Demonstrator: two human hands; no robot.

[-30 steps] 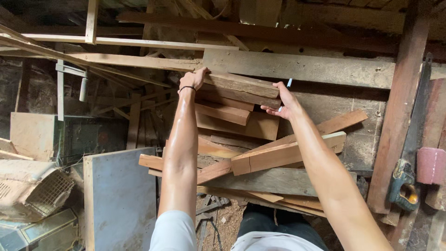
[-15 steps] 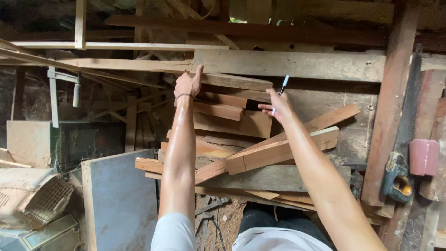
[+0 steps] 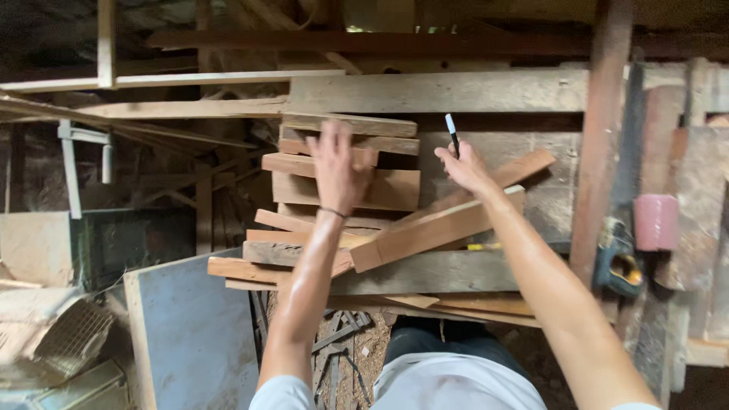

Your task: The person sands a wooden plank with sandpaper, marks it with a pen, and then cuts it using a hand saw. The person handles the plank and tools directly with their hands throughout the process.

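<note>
A person reaches both bare arms out over a heap of rough wooden offcuts stacked against a long, weathered plank that runs across the view. The left hand is blurred, its fingers spread loosely over the short boards at the top of the heap — whether it presses on the wood or hovers just above it cannot be told. A thin dark band circles that wrist. To the right of the heap, the right hand pinches a dark pen with a pale blue tip between thumb and fingers, the tip pointing up toward the plank. Beneath that hand a longer, reddish-brown board leans at a slant across the heap, its high end to the right. Well to the right of the heap, a hand saw with a green and yellow handle hangs beside a dark upright post, with a pink cylinder just beyond it. Left of the heap and lower, a grey-blue panel lies tilted amid clutter — thin pale battens cross above it.
</note>
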